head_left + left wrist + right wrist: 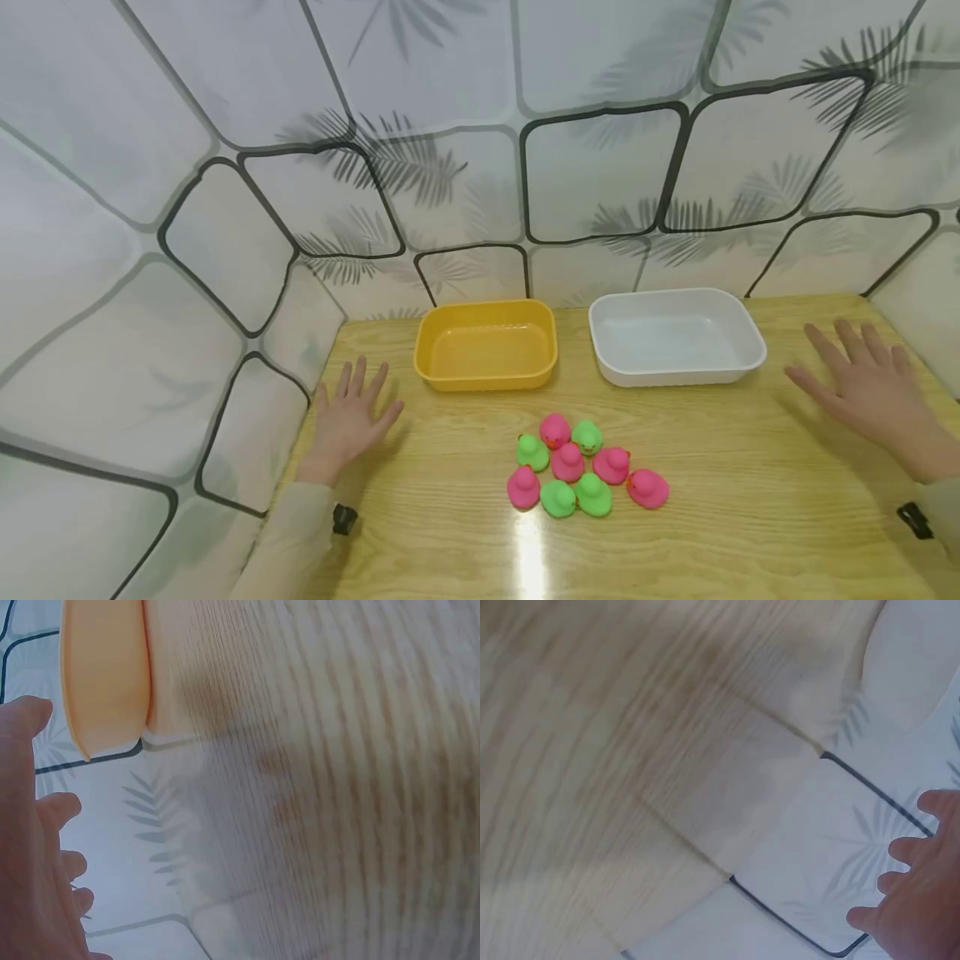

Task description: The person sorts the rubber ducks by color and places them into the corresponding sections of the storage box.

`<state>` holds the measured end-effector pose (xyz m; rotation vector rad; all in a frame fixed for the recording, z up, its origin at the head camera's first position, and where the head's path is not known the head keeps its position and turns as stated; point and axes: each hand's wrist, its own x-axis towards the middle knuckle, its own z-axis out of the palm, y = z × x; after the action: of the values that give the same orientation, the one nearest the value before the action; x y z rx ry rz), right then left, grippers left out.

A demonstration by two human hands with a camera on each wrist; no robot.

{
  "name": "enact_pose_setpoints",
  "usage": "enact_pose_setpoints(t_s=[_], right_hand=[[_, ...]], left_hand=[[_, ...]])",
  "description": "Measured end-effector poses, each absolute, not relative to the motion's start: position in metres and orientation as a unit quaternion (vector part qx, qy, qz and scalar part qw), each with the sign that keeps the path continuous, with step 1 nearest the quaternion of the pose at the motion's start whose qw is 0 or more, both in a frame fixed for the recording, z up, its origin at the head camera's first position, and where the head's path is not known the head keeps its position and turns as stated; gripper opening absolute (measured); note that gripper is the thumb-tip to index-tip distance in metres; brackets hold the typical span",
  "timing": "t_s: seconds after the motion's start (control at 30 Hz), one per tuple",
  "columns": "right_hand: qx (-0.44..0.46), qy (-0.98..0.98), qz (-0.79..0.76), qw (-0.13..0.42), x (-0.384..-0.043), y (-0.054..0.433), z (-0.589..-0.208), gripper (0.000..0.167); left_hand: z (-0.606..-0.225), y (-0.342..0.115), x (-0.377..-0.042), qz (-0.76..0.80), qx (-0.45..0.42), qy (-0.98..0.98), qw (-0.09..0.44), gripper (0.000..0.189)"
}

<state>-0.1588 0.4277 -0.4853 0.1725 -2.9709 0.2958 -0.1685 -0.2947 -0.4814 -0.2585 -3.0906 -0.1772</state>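
Several small rubber ducks lie in a loose cluster mid-table in the head view, some pink, such as a pink duck (648,489), and some green, such as a green duck (594,497). My left hand (352,427) is left of them with fingers spread, holding nothing. Its nearest object is the yellow tray (487,382). Far to the right, my right hand (870,387) also has its fingers spread and holds nothing, beside the white tray (678,377). In the wrist views, parts of the left hand (37,840) and right hand (919,889) show at the frame edges.
Both trays stand side by side at the back of the wooden table (450,533), close to the wall (465,183) with its stone and leaf pattern. Another wall section (112,350) borders the table on the left. A dark device (345,519) sits at the left wrist.
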Motion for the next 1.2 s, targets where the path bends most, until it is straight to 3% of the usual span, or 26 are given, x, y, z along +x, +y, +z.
enact_pose_setpoints(t_s=[0.27, 0.5, 0.67, 0.83, 1.2], right_hand=[[0.115, -0.975, 0.139, 0.131, -0.169, 0.401, -0.474, 0.069], [0.19, -0.94, 0.182, 0.216, -0.174, 0.379, -0.462, 0.047], [0.224, -0.927, 0.199, 0.226, -0.182, 0.362, -0.453, 0.039], [0.25, -0.926, 0.187, 0.211, -0.192, 0.34, -0.445, 0.04], [0.323, -0.907, 0.18, 0.203, -0.212, 0.294, -0.439, 0.041]], left_hand=[[-0.479, -0.284, -0.163, -0.087, -0.093, -0.991, 0.043, 0.075], [-0.474, -0.27, -0.155, -0.133, -0.121, -0.975, 0.132, 0.051], [-0.468, -0.258, -0.149, -0.138, -0.14, -0.968, 0.156, 0.034], [-0.467, -0.248, -0.144, -0.134, -0.156, -0.969, 0.138, 0.034], [-0.467, -0.233, -0.138, -0.156, -0.208, -0.954, 0.15, 0.036]])
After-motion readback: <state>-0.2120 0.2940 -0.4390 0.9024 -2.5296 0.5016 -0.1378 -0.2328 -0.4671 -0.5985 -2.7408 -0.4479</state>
